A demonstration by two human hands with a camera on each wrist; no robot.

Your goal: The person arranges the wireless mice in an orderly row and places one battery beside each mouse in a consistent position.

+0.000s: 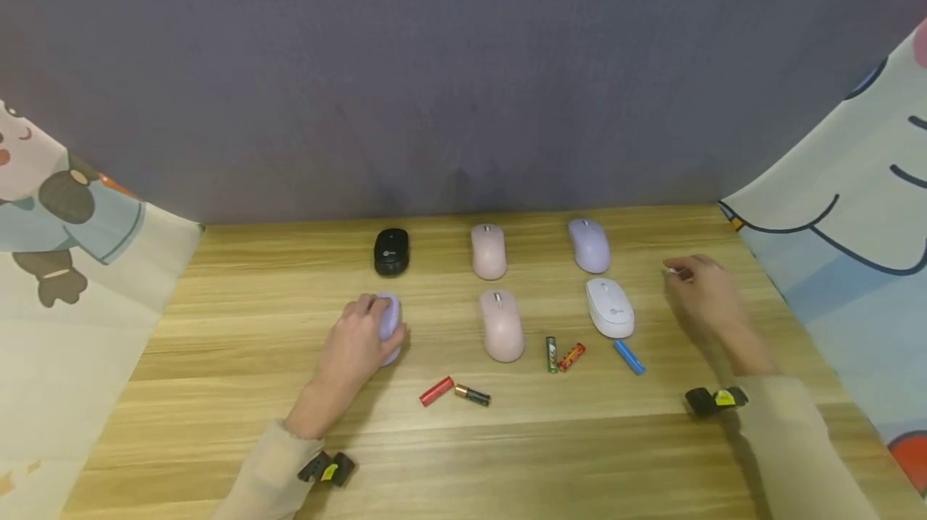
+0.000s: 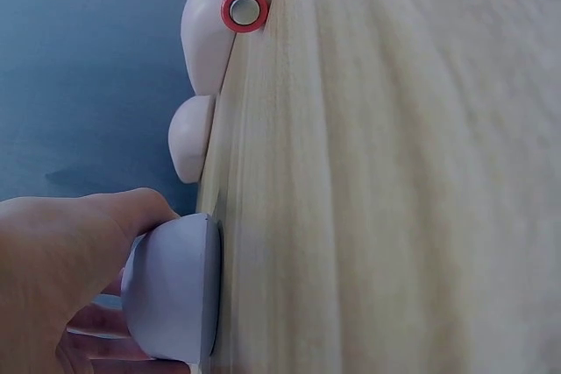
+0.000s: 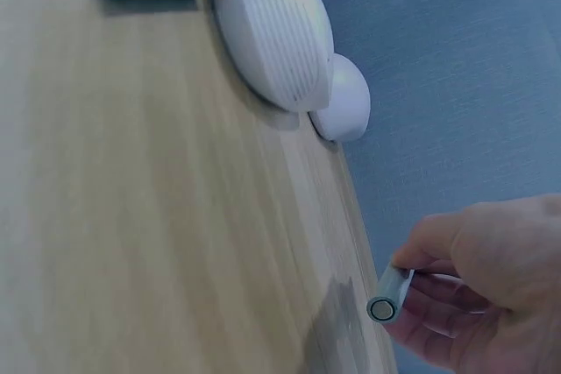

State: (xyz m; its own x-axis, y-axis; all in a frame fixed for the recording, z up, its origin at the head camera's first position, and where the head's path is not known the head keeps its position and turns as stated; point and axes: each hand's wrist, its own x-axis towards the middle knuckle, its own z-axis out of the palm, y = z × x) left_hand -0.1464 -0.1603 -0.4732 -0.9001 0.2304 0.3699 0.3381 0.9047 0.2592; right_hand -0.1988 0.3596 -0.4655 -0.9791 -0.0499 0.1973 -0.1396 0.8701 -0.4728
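My left hand [image 1: 353, 344] grips a lilac computer mouse [image 2: 171, 291] by its sides on the wooden table, thumb on one flank and fingers on the other. Over the table's right side, my right hand [image 1: 710, 299] pinches a pale battery [image 3: 396, 291] between thumb and fingers, one round end showing in the right wrist view. To that hand's left lie a white mouse [image 1: 611, 307] and a blue battery [image 1: 629, 357]. A black mouse [image 1: 392, 252] sits just behind the left hand.
Two pink mice [image 1: 502, 325] stand mid-table, one behind the other, with a second lilac mouse [image 1: 590, 245] at back right. A green battery [image 1: 552, 354] touches a red-yellow one [image 1: 572, 356]. Nearer lie a red battery [image 1: 437, 391] and a black-gold one [image 1: 473, 395]. A grey partition [image 1: 463, 101] borders the back.
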